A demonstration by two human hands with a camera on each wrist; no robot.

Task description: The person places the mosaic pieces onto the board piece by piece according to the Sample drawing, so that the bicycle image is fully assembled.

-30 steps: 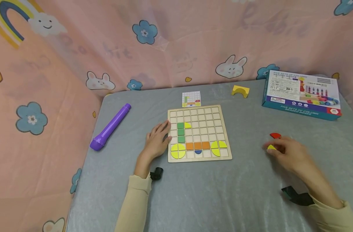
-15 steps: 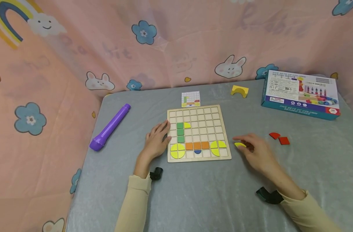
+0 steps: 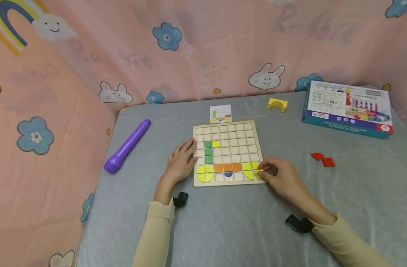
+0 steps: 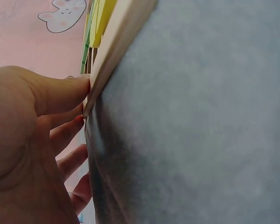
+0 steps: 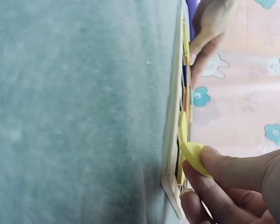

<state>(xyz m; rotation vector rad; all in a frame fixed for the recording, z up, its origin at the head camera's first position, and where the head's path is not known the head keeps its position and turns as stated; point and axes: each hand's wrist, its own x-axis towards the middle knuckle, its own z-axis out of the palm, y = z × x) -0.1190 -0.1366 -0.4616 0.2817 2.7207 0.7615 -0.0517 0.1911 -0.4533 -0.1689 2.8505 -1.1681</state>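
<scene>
My right hand (image 3: pixel 283 177) pinches a yellow quarter-circle tile (image 5: pixel 196 157) between thumb and fingers. It holds the tile, tilted, over the lower right corner of the wooden grid board (image 3: pixel 241 148), beside three yellow quarter tiles (image 3: pixel 247 165) lying there. On the left, the fingers of my left hand (image 3: pixel 179 163) touch the board's edge with the thumb and fingertips, relaxed and nearly straight. The board also bears a yellow circle of quarters (image 3: pixel 201 169), a column of green squares (image 3: pixel 208 151), a row of orange squares (image 3: pixel 227 168), a blue half-circle (image 3: pixel 228 174) and one yellow quarter (image 3: pixel 216 143).
Behind the board lies a small pattern card (image 3: pixel 220 113). A red quarter-circle (image 3: pixel 317 156) and a red square (image 3: pixel 328 162) rest to the right. Farther out are a yellow arch block (image 3: pixel 277 105), a printed box (image 3: pixel 348 109) and a purple microphone-shaped toy (image 3: pixel 127 145).
My right hand has carried the yellow quarter tile leftward from beside the red tiles to the board's lower right corner. The left hand has stayed at the board's edge.
</scene>
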